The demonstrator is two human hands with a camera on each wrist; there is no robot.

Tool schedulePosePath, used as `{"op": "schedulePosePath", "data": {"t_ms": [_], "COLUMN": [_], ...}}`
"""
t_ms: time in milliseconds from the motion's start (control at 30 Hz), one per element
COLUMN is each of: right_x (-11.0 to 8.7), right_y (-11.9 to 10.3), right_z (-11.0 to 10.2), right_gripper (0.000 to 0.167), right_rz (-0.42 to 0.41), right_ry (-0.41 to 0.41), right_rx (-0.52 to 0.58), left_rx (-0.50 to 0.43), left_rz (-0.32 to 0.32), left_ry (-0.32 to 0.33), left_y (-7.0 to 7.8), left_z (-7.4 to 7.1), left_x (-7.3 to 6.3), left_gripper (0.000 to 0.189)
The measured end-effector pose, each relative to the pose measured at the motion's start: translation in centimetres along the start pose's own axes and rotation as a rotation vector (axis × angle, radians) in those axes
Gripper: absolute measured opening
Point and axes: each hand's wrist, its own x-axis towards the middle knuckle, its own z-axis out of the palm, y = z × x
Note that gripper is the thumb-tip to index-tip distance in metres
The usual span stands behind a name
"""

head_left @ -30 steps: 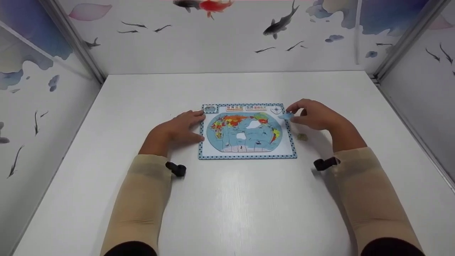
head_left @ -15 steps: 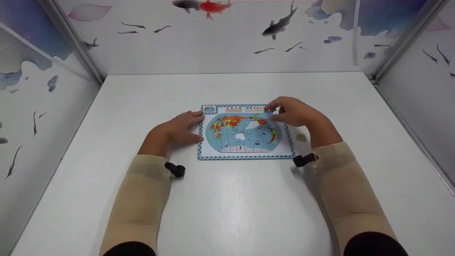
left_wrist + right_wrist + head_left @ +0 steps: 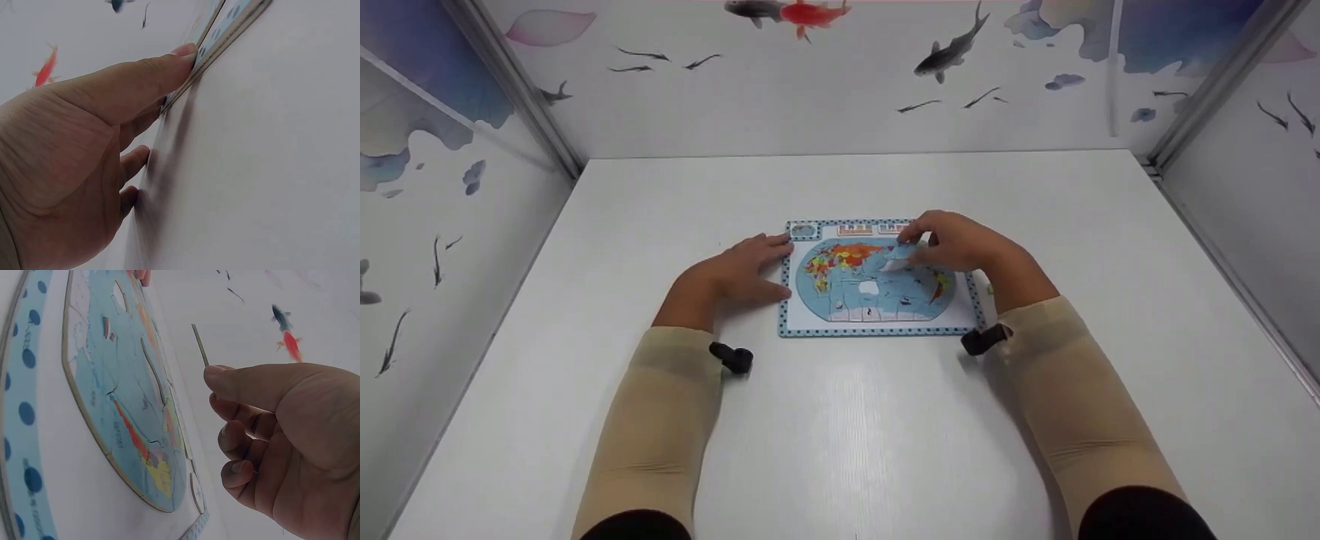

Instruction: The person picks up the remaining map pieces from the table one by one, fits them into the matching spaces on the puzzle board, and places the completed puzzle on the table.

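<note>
Over puzzle (image 3: 915, 294), piece (image 3: 200, 345) in right hand (image 3: 951, 241)

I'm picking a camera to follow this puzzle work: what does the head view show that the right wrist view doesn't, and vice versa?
Only the head view shows the left sleeve and a greenish sliver of loose piece beside the board's right edge.

Only the right wrist view shows the held puzzle piece edge-on, and the right hand from its palm side.

Both share the world map puzzle, the red fish print and some of the left hand.
</note>
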Motion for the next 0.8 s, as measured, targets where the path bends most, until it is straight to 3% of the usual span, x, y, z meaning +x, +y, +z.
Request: {"op": "schedulePosePath", "data": {"t_ms": [367,800], "right_x": [1.0,1.0], "right_y": [0.8,0.3], "right_z": [1.5,2.0], "right_gripper": [0.035,0.04], "right_rz": [-0.025,0.005], "right_ry": [-0.018,-0.01], "right_rx": [-0.008,-0.001], "left_rx": [0.007,0.015], "left_rz": [-0.004,-0.01], "left_ry": [-0.006,-0.008], "left_y": [0.1,0.1], "left_z": [-0.1,-0.1], "left_x": [0.1,0.0], "left_gripper": [0.093,0.093]}}
